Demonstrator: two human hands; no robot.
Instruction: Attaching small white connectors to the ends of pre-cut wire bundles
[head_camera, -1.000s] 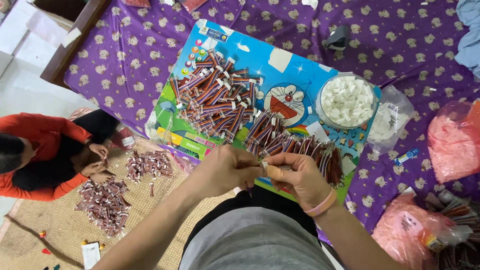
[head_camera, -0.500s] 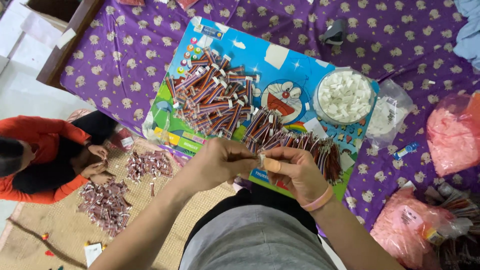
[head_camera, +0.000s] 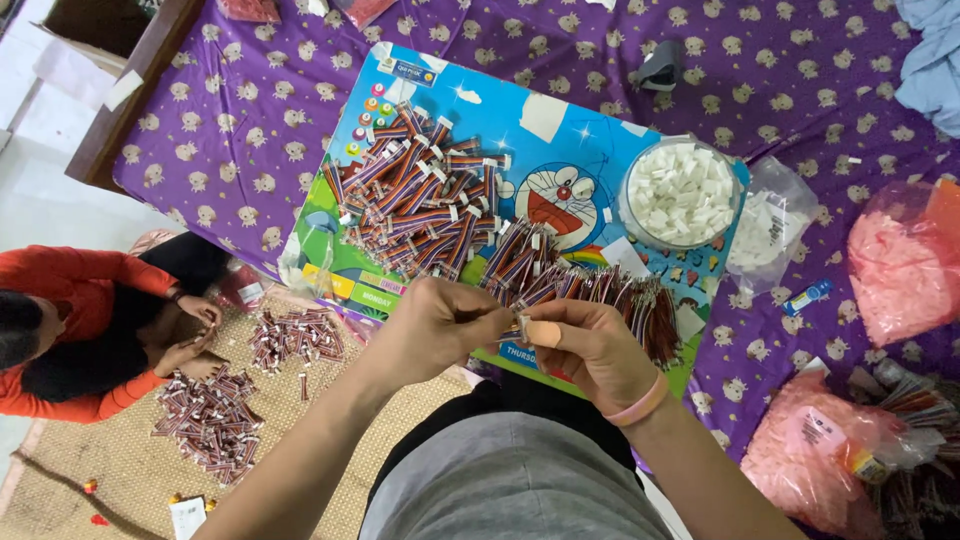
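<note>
A clear plastic bag (head_camera: 768, 222) of white bits lies on the purple cloth just off the blue board's right edge — crumpled, half empty. Further right, at the cloth's right edge, sits a pink-filled bag (head_camera: 900, 262). Near the bottom right corner a second pink bag (head_camera: 812, 455) carries a white rectangular label (head_camera: 813, 430) — its print too small to tell.

Both hands, left hand (head_camera: 435, 325) and right hand (head_camera: 590, 345), pinched one small wire cable (head_camera: 522, 328) just below the blue board (head_camera: 590, 165) heaped with cables (head_camera: 425, 195).
</note>
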